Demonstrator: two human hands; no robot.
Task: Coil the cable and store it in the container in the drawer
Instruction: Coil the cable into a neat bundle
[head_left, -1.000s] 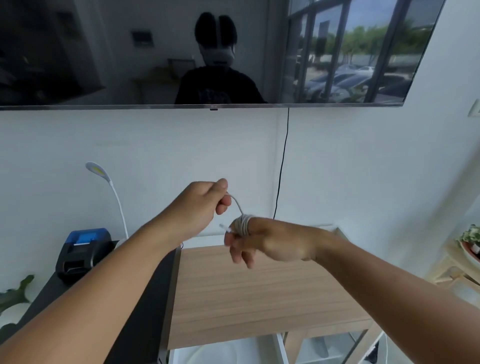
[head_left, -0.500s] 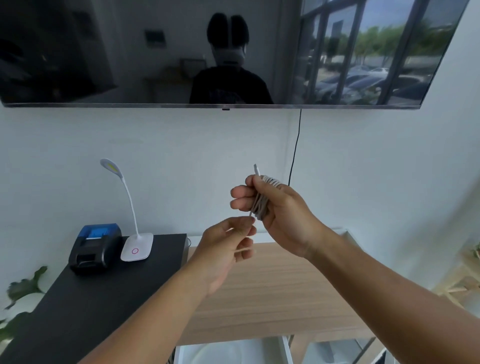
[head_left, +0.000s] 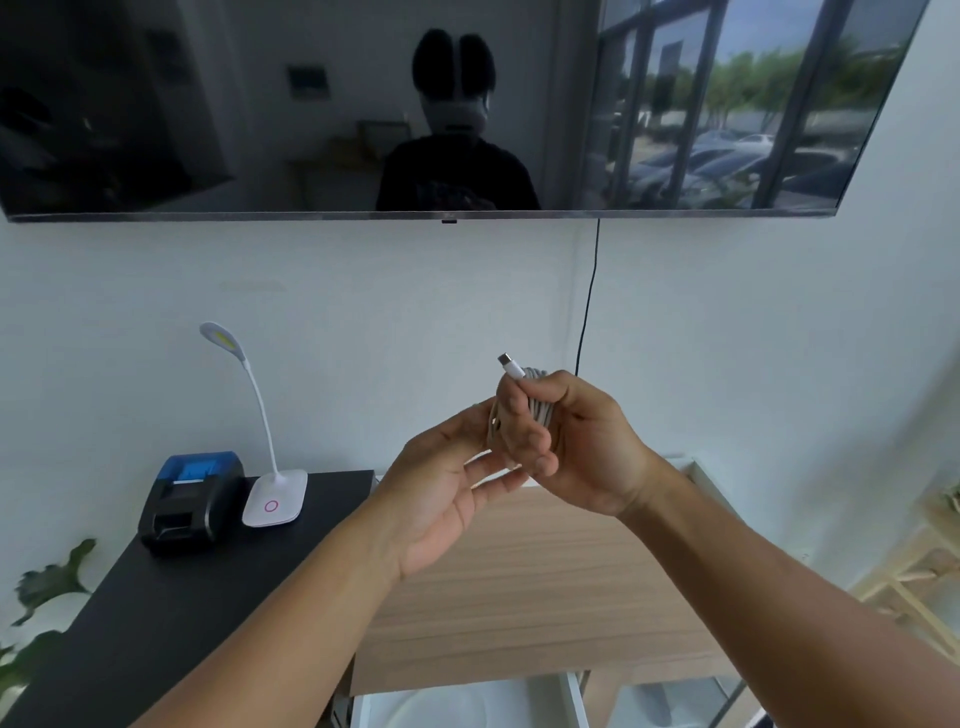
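**Observer:** While your right hand (head_left: 574, 441) was gripping the coiled cable (head_left: 537, 400) above the wooden table (head_left: 519, 587), its fingers were closed around the bundle, and the white plug (head_left: 510, 366) stuck up past your forefinger. Half a second earlier the coil sat in that same hand, only a little higher.

**Operator:** And my left?

**Observer:** Your left hand (head_left: 441, 499) had risen. Earlier it hung below the coil with thumb and forefinger pinched together; now it lay palm up, fingers spread and loosely curled, its fingertips (head_left: 498, 486) touching the underside of your right hand. Whether they reached the cable itself, I could not tell.

**Operator:** Anything else different?

**Observer:** Your view had shifted slightly, nothing more. On the black table (head_left: 156, 613) to the left, the printer (head_left: 189, 501) and the white desk lamp (head_left: 272, 499) stood side by side near the back edge, as before. A white drawer (head_left: 467, 706) showed open under the front edge of the wooden table, with a pale round shape inside, too blurred to name. The cable was well above it, in your hand.
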